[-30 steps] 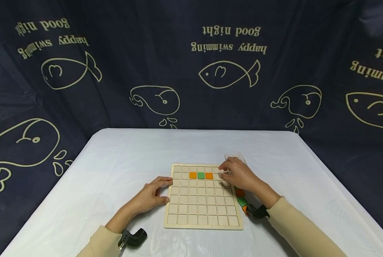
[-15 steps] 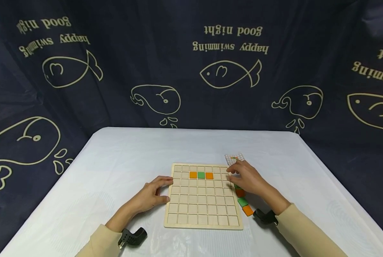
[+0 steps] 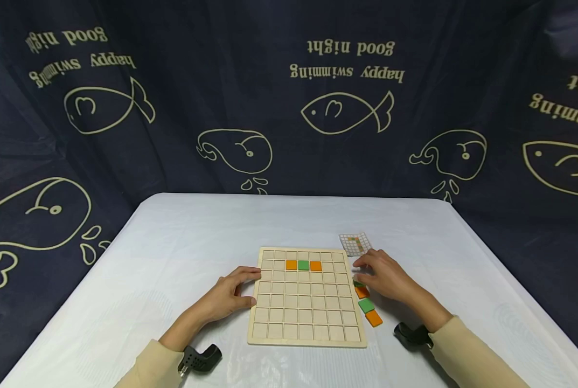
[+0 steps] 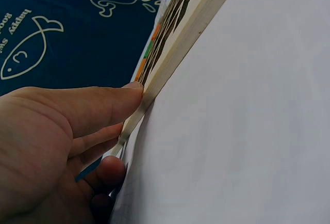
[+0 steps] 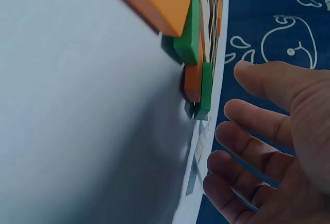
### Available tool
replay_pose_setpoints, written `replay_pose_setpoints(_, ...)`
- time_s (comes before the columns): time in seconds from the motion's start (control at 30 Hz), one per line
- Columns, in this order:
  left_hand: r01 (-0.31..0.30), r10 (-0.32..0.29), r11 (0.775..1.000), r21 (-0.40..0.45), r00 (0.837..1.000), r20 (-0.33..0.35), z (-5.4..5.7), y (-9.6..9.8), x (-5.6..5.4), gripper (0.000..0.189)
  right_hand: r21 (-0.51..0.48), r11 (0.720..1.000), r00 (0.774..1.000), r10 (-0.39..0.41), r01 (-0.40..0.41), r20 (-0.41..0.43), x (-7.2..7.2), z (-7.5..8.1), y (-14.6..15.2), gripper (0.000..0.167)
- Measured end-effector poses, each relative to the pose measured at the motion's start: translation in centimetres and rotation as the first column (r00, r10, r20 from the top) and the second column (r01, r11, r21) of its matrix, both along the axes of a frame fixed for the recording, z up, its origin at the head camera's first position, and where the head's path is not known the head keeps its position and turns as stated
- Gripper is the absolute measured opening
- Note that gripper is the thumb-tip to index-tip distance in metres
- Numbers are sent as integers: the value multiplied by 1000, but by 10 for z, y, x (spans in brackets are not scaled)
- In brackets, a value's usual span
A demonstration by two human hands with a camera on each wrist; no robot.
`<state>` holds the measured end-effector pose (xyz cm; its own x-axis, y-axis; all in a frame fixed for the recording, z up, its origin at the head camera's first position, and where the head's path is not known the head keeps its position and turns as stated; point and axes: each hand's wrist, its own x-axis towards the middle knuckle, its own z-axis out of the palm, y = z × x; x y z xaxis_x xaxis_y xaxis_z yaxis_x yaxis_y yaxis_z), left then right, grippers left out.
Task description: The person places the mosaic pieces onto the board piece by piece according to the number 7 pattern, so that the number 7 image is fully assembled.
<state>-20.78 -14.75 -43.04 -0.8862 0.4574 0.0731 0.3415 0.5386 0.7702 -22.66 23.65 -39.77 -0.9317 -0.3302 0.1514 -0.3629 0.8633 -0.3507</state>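
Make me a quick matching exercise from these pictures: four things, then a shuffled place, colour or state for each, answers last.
1. left hand
2. right hand
3. middle tile of the three on the board
4. card

A. green
B. printed with a small grid
C. touching the board's left edge
D. holding nothing, near the loose tiles

Pairs: 1-C, 2-D, 3-A, 4-B
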Motion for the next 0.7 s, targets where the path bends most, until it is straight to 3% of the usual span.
replay_pose_setpoints(0.7,8,-8,1000,1,1000,-18,-1,0,-1,55,-6,999,999,41,-41,22,7,-7,17,24)
